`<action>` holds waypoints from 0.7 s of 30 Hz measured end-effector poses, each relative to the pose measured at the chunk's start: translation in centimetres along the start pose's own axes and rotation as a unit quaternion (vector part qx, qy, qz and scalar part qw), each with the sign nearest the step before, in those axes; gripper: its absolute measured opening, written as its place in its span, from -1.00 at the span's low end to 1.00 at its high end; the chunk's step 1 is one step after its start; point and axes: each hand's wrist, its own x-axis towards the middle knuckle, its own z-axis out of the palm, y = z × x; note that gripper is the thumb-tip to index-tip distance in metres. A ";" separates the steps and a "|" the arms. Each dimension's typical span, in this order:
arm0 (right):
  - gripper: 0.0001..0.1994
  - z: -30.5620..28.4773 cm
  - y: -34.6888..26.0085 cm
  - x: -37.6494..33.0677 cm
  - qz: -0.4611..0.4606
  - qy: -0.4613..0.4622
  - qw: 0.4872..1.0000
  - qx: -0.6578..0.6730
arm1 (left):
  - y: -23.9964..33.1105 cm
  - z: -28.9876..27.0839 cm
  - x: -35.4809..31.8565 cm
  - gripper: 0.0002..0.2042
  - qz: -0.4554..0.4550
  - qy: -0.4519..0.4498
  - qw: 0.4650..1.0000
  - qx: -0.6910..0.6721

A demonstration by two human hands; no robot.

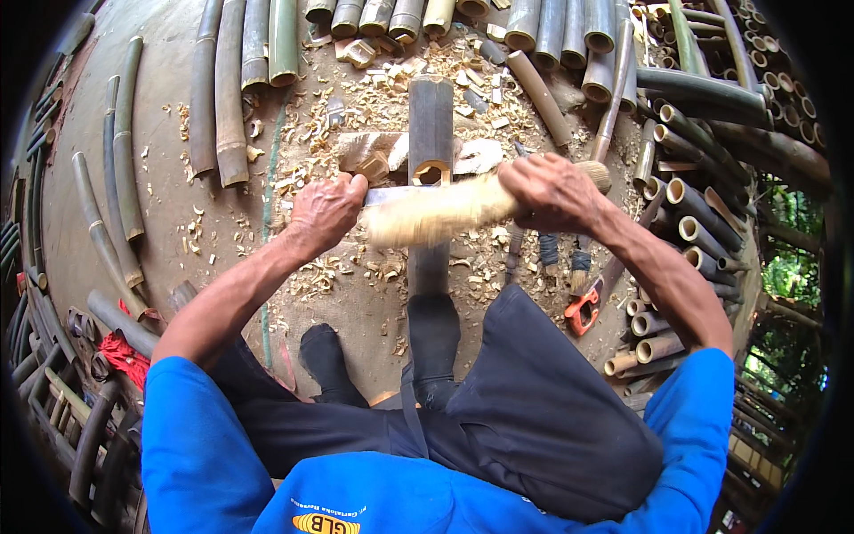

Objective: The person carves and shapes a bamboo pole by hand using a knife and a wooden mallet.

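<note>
pale bamboo piece [440,212] lies crosswise at centre frame, blurred, running between both hands, over the near end of a dark upright bamboo section [431,133] that stretches from centre toward the top. a thin flat blade [387,194] shows just right of the left hand, touching the pale piece; cannot tell its handle.

surface: dusty brown ground [160,178] littered with pale wood chips [356,98], thickest upper centre. long bamboo poles [231,89] lie upper left, more curved ones down the left edge, cut bamboo tubes [694,214] stacked at right with open ends showing. red cloth [124,356] at lower left, an orange-handled tool [583,311] lower right of centre, two brushes with wrapped handles just above it. outdoors, green foliage at far right edge. person's feet in dark socks [325,356] at lower centre, one foot on the dark section.

left hand [325,214], centre-left: fist closed, knuckles up, clamped on the left end of the blade beside the pale piece. right hand [551,191], centre-right: fingers curled shut around the right end of the pale piece, whose tip sticks out past the hand.
</note>
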 end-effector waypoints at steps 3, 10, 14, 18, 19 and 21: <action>-0.72 0.0 -0.2 0.8 -0.194 0.130 0.972 0.015 | 0.1 0.1 0.3 -0.85 -0.006 0.003 1.000 0.024; -0.59 -1.4 0.7 0.2 -0.107 0.034 0.993 -0.028 | -0.4 0.8 0.9 -0.82 -0.017 -0.052 0.997 0.061; -0.62 0.1 2.3 0.0 -0.021 0.017 0.998 -0.050 | -0.7 1.6 1.3 -0.80 -0.021 -0.030 0.999 0.011; -0.48 -2.1 2.1 -2.0 0.108 0.033 0.994 -0.012 | -3.1 -3.1 5.7 -0.69 -0.051 -0.238 0.892 -0.380; -0.45 -3.4 1.8 -2.1 0.110 0.117 0.986 0.042 | -3.7 -3.3 5.4 -0.63 -0.020 -0.196 0.879 -0.434; -0.35 -4.8 0.9 -2.3 0.223 0.162 0.953 0.126 | -4.4 -5.0 5.5 -0.56 -0.025 -0.157 0.889 -0.429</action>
